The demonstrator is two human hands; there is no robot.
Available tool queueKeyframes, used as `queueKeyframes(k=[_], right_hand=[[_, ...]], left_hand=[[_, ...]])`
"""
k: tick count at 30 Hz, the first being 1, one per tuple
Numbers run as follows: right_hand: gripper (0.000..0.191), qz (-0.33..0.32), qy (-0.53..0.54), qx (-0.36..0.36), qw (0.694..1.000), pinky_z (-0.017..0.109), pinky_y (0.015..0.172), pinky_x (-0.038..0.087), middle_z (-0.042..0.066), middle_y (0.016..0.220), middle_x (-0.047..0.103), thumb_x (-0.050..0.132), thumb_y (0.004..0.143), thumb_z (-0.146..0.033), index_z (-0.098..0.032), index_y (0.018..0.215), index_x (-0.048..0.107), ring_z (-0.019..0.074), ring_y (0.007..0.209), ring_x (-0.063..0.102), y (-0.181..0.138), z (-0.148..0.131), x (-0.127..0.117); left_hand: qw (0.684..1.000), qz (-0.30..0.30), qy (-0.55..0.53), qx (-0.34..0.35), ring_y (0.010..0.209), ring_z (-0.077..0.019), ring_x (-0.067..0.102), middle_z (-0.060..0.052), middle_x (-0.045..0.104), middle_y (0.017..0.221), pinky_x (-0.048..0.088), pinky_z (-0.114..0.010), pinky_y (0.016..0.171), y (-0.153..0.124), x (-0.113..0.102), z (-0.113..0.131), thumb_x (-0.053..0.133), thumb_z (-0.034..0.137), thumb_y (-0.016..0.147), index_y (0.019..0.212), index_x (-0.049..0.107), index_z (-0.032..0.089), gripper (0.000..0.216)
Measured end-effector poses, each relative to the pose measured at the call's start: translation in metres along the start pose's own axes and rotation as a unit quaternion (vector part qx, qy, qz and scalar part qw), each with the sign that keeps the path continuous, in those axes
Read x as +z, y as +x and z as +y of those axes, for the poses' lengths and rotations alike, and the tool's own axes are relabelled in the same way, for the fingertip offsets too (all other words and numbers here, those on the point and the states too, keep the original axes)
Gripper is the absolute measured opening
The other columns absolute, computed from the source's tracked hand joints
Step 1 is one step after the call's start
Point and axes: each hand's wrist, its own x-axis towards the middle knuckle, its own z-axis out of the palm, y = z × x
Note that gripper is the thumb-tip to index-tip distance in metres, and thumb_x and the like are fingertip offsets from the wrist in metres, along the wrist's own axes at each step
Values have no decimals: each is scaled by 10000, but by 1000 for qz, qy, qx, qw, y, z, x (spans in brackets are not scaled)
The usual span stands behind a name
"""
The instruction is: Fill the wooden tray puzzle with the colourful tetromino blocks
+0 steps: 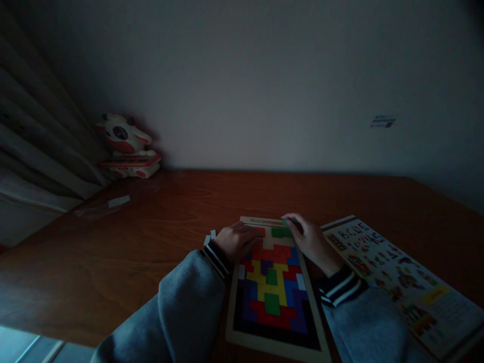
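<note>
A wooden puzzle board (312, 322) lies on the brown table in front of me, filled with red, yellow, blue, purple and green block pieces. My left hand (237, 241) rests curled on the board's upper left part, over a red piece (260, 231). My right hand (309, 238) sits at the board's upper right edge, its fingers pinched on a green piece (280, 232) near the top row. Both arms wear grey sleeves with striped cuffs. The room is dim.
A printed sheet with coloured pattern pictures (401, 275) lies right of the board. A red and white toy (127, 147) stands at the table's far left corner by a curtain (34, 146). A small clear packet (102, 206) lies on the left of the table (132, 252). A wall rises behind.
</note>
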Motion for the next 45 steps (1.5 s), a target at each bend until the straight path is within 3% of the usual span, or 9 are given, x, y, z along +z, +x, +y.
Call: queueKeyframes(k=[4,11,17,20,23,26,30,34,45], right_hand=[[302,-8,-58,-16,998,414,882,517,101,1081,683,428,978,-395,-221,1098,645,242,986,665,-1,3,3],[489,9,-98,-14,995,441,824,542,138,1101,640,646,835,-536,-189,1179,621,290,978,658,-5,7,12],[441,30,-63,0,998,443,835,544,126,1084,657,622,850,-540,-205,1137,641,276,958,666,-3,9,15],[364,31,-21,9,999,429,854,537,125,1078,687,519,924,-491,-202,1096,660,257,950,676,-1,6,7],[362,18,23,25,999,401,821,547,110,1091,711,471,956,-443,-207,1179,632,234,927,689,2,7,-4],[400,0,69,48,997,397,813,553,90,1086,721,543,921,-424,-231,1268,589,228,924,693,4,13,-13],[283,-61,125,74,988,402,854,545,72,1027,737,617,874,-432,-225,1061,662,231,963,694,4,15,-19],[267,-114,141,112,977,367,775,544,65,933,744,635,848,-463,-207,915,669,213,852,701,2,11,-20],[331,-99,18,121,987,293,612,457,38,741,709,612,845,-530,-213,756,647,191,695,648,-3,1,-12]], left_hand=[[997,-23,65,43,925,-220,683,-57,751,1093,506,-327,909,-2,1,-1,619,359,918,1074,748,292,213],[996,-9,79,36,957,-245,675,-74,737,1141,518,-342,877,-4,4,-4,647,373,897,1090,743,285,233],[998,-7,59,10,995,-260,659,-78,732,1148,507,-370,917,-5,5,-6,670,370,877,1067,753,283,225],[996,1,84,15,1004,-267,661,-87,724,1160,503,-383,926,-5,5,-7,669,362,882,1117,738,292,255],[993,-8,111,30,1000,-269,664,-94,722,1158,507,-386,918,-5,5,-6,657,345,894,1088,751,293,222],[990,-27,126,60,952,-248,669,-81,729,1144,526,-365,872,-5,4,-5,631,316,910,1031,770,301,185],[982,-29,146,116,827,-214,673,-58,761,1064,539,-327,785,-5,3,-3,628,280,910,979,782,304,171],[963,-28,219,154,758,-204,663,-54,776,1006,527,-296,683,-5,2,-2,599,278,931,934,789,274,190],[939,-60,290,173,806,-196,674,-32,767,1062,557,-317,715,-4,4,-6,502,328,990,963,771,208,295]])
